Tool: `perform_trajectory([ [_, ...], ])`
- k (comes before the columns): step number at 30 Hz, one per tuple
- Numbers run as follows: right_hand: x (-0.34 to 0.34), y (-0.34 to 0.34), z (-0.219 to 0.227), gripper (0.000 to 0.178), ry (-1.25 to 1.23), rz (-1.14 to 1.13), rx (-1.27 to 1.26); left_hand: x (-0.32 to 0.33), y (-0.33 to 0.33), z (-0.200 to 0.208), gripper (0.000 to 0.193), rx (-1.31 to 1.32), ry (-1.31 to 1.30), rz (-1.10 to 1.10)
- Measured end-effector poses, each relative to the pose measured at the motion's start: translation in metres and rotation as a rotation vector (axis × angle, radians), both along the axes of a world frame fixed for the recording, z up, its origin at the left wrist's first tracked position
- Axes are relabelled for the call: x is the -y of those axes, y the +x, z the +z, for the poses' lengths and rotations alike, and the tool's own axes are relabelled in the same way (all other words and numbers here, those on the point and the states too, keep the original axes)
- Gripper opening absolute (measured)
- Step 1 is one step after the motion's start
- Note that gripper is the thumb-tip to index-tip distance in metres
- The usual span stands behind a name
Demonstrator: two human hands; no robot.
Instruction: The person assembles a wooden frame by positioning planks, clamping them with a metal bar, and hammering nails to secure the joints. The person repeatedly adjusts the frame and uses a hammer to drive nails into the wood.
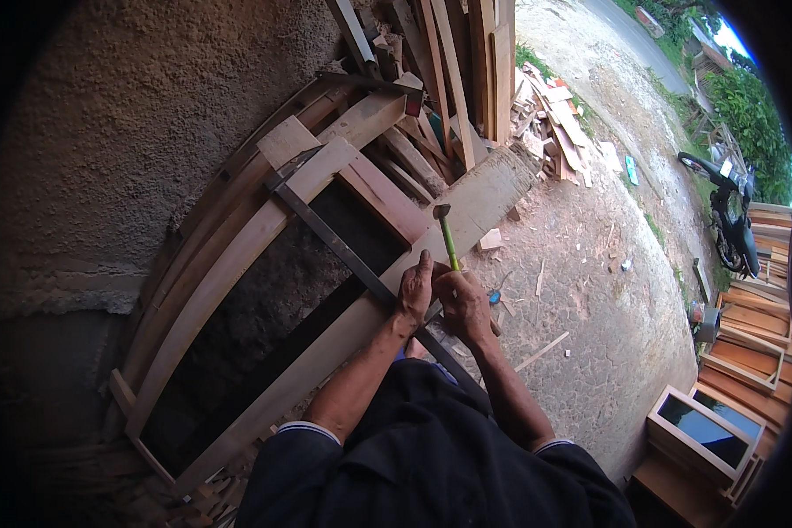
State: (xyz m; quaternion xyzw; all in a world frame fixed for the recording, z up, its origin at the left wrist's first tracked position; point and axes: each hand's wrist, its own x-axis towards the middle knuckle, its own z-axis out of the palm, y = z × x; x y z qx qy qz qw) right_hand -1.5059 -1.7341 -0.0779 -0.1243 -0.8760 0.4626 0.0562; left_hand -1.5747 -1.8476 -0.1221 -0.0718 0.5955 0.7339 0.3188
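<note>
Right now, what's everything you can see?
hammer: one, yellow-green handle, dark head, centre
wooden frame: one, pale and reddish brown, left of centre
long bar: one, dark, across the frame
timber: many, brown, upper centre
wood scraps: many, pale, upper centre
wall: one, brown, left
motorcycle: one, mostly black, far right
glass panels: at least two, dark, lower right
stacked frames: several, brown, right edge
plants: several, green, upper right
shirt: one, black, lower centre
left hand: one, bare, over the bar
right hand: one, bare, around the hammer

- One big wooden frame (277,396)
- Two hands by the frame: one left hand (414,295), one right hand (464,306)
- One hammer (449,245) by the frame
- One long dark bar (330,239) across the frame
- One motorbike (732,211), far right of the frame
</note>
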Motion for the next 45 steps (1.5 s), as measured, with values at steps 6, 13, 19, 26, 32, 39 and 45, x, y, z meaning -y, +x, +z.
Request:
perform_trajectory([
  [6,0.001,-0.017,-0.009,0.015,-0.401,-0.016,0.026,0.018,0.000,-0.011,0.072,0.323,0.389,0.111],
  [13,0.011,-0.031,0.003,0.012,-0.784,-0.159,0.195,0.019,0.004,-0.004,0.059,0.277,0.700,0.245],
  [19,0.010,-0.033,-0.011,0.014,-0.788,-0.228,0.215,0.027,0.009,-0.004,0.018,0.005,0.198,0.289],
  [26,0.007,-0.063,-0.045,0.009,-0.032,-0.054,-0.387,0.022,-0.006,-0.017,0.011,-0.431,-0.180,0.455],
  [32,0.014,-0.066,-0.032,0.009,-0.537,-0.131,-0.009,0.010,-0.012,0.000,0.009,-0.024,0.167,0.418],
  [39,0.023,-0.058,-0.043,0.010,-0.461,-0.150,-0.036,0.007,-0.004,0.010,0.006,0.104,0.242,0.500],
  [45,0.021,-0.055,-0.030,0.014,-0.290,-0.119,-0.006,0.010,-0.011,-0.008,0.008,-0.137,0.110,0.435],
])
